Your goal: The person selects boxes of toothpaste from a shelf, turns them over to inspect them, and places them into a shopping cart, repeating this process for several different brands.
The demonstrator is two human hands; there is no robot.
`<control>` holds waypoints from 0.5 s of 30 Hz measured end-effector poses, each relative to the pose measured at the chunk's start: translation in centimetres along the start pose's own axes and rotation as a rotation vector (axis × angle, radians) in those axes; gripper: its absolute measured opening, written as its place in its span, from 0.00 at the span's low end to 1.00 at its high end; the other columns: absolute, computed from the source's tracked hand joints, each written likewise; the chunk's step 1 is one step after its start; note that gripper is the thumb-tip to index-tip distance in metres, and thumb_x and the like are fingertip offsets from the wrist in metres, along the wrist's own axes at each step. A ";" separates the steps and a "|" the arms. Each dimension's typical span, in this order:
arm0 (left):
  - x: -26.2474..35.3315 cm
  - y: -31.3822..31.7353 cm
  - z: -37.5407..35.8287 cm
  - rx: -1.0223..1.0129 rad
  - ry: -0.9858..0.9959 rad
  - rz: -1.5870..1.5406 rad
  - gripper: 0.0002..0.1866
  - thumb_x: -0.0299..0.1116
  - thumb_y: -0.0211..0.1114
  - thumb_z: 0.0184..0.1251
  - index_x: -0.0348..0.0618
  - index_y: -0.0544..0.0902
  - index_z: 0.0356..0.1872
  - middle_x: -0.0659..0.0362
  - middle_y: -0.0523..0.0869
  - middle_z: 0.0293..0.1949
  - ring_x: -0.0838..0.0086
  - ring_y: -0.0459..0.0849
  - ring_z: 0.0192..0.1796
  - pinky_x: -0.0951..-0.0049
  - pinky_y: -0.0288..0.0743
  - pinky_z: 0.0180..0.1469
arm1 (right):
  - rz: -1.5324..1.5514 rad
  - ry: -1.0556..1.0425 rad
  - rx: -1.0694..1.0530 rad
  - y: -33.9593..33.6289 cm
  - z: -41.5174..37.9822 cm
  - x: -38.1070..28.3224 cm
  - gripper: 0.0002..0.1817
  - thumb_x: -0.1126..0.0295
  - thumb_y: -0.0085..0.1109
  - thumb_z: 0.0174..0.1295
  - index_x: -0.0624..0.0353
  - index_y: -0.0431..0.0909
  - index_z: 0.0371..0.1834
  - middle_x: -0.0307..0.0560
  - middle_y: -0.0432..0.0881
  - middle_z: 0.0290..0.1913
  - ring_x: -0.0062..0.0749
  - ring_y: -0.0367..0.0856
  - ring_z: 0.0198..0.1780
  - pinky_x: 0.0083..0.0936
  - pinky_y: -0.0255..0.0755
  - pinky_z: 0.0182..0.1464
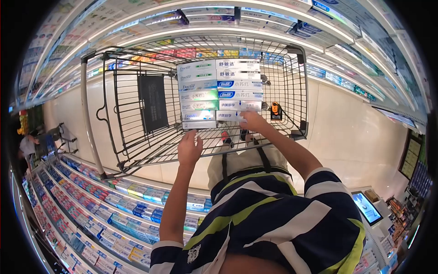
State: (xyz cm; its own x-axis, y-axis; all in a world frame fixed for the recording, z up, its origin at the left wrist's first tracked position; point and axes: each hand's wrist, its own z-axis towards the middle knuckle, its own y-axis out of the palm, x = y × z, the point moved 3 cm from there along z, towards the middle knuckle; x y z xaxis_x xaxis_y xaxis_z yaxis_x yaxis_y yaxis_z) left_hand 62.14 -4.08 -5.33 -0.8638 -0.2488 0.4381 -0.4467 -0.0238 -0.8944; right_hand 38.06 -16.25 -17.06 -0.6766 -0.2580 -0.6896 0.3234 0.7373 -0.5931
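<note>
Two side-by-side columns of toothpaste boxes lie in the wire shopping cart [296, 91]. The left column has Doctor boxes [196, 68] and, at its near end, a white box [199, 124] marked 2. In the right column are white boxes, blue-labelled boxes [239, 84] and, nearest me, a white toothpaste box [228, 115]. My right hand [254, 122] has its fingers closed at the right end of that nearest box; their undersides are hidden. My left hand [189, 148] is at the cart's near side, just below the box marked 2, with fingers apart and nothing visible in them.
Shelves of boxed goods [137, 205] run behind me, and more shelves [264, 18] line the far side. The cart's handle bar [93, 123] is at left. An orange and black object [275, 110] shows at the cart's right. A screen [366, 208] stands at lower right.
</note>
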 end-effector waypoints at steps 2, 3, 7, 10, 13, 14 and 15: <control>0.4 -0.4 0.0 -0.018 0.002 0.012 0.14 0.30 0.62 0.58 0.37 0.79 0.45 0.49 0.84 0.35 0.59 0.84 0.35 0.62 0.78 0.38 | 0.026 -0.041 0.097 -1.5 -2.7 -0.2 0.20 0.60 0.60 0.54 0.64 0.75 0.45 0.59 0.80 0.42 0.52 0.79 0.46 0.40 0.72 0.48; 0.2 -0.3 0.0 -0.040 -0.033 -0.005 0.14 0.31 0.61 0.58 0.37 0.79 0.44 0.49 0.83 0.37 0.56 0.83 0.38 0.60 0.77 0.40 | 0.075 0.050 0.103 -2.8 -4.3 -0.7 0.20 0.61 0.60 0.55 0.63 0.75 0.46 0.59 0.80 0.43 0.52 0.78 0.48 0.41 0.71 0.50; 0.2 -0.1 0.1 -0.023 -0.025 -0.023 0.13 0.30 0.61 0.58 0.35 0.80 0.43 0.48 0.84 0.35 0.59 0.84 0.36 0.64 0.78 0.40 | 0.085 0.162 0.259 -5.3 -10.2 0.2 0.17 0.64 0.59 0.56 0.62 0.75 0.46 0.58 0.80 0.43 0.54 0.78 0.46 0.42 0.72 0.49; -0.2 -0.4 -0.4 -0.046 -0.087 -0.027 0.13 0.33 0.60 0.58 0.38 0.79 0.43 0.48 0.84 0.37 0.54 0.83 0.40 0.58 0.77 0.42 | 0.079 0.228 0.392 -5.4 -12.6 1.0 0.14 0.68 0.58 0.56 0.63 0.75 0.43 0.58 0.81 0.40 0.54 0.79 0.43 0.43 0.73 0.44; -0.2 -0.5 -0.6 -0.061 -0.057 -0.015 0.13 0.33 0.60 0.58 0.38 0.79 0.42 0.49 0.84 0.37 0.54 0.83 0.39 0.58 0.77 0.42 | 0.074 0.187 0.485 -4.9 -12.7 0.7 0.11 0.69 0.56 0.57 0.63 0.76 0.41 0.58 0.81 0.37 0.53 0.79 0.41 0.43 0.73 0.43; -0.2 -0.6 -0.7 -0.078 -0.059 -0.021 0.13 0.33 0.60 0.58 0.38 0.79 0.42 0.49 0.84 0.37 0.54 0.83 0.39 0.58 0.76 0.42 | 0.079 0.176 0.491 -4.6 -12.9 0.5 0.11 0.69 0.56 0.57 0.63 0.76 0.41 0.58 0.81 0.37 0.53 0.79 0.41 0.43 0.73 0.43; -0.1 -0.6 -0.7 -0.095 -0.060 -0.030 0.13 0.33 0.60 0.58 0.38 0.79 0.42 0.49 0.84 0.37 0.54 0.83 0.39 0.58 0.76 0.42 | 0.078 0.139 0.529 -4.5 -13.0 0.3 0.11 0.71 0.56 0.57 0.63 0.76 0.41 0.58 0.81 0.36 0.53 0.80 0.39 0.41 0.73 0.41</control>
State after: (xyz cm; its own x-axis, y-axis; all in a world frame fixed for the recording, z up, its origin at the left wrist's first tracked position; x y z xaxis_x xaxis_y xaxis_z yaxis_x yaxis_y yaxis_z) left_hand 62.39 -3.36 -4.76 -0.8357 -0.3068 0.4555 -0.4945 0.0594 -0.8672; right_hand 27.80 -11.51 -9.16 -0.7067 -0.1043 -0.6998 0.6402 0.3270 -0.6952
